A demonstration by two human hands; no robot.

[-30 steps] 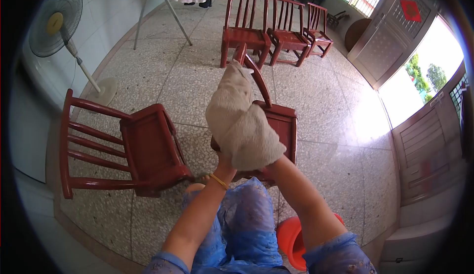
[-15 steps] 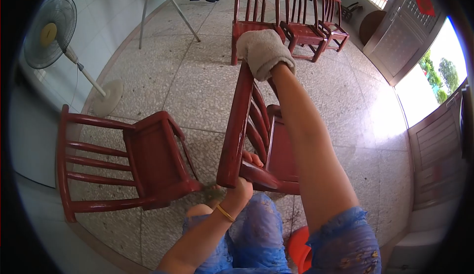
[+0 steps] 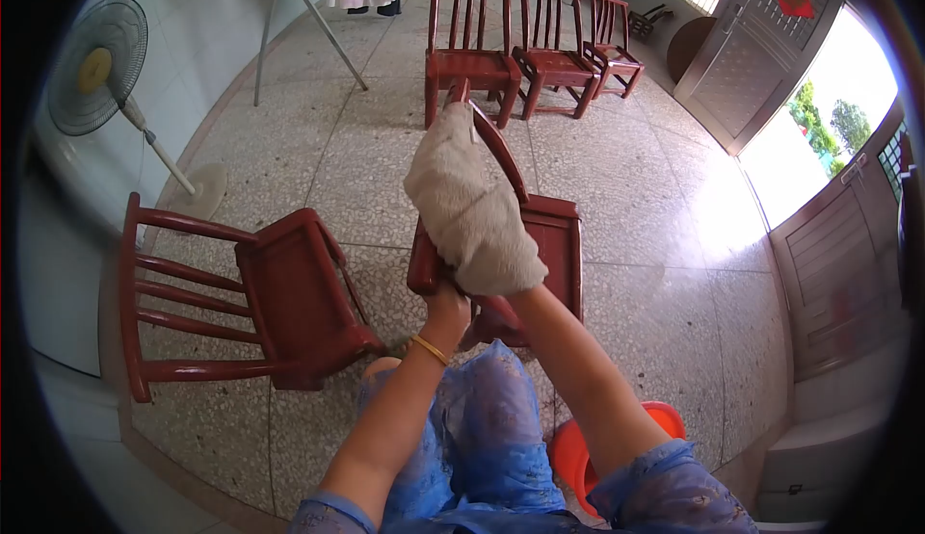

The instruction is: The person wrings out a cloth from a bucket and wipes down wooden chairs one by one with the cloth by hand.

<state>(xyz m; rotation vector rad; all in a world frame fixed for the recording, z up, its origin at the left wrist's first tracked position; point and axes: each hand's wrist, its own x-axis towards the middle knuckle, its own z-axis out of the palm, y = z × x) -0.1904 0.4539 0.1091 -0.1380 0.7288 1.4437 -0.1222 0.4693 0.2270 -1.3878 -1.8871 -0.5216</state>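
A dark red wooden chair stands in front of me with its backrest toward me. My left hand is closed around the near end of its backrest, its fingers mostly hidden behind the wood and the cloth. A beige towelling cloth covers my right hand and lies along the top rail of the backrest. The fingers of that hand are hidden inside the cloth, which bends over the rail. The far end of the rail and one curved slat show beyond it.
A second red chair stands to the left. Several more red chairs line up ahead. A standing fan and a metal stand are along the left wall. An orange-red basin sits by my right side, and an open door is at right.
My right hand with the cloth has slid from the far end of the top rail back toward me, close to my left hand. The view has shifted slightly, uncovering more of the basin.
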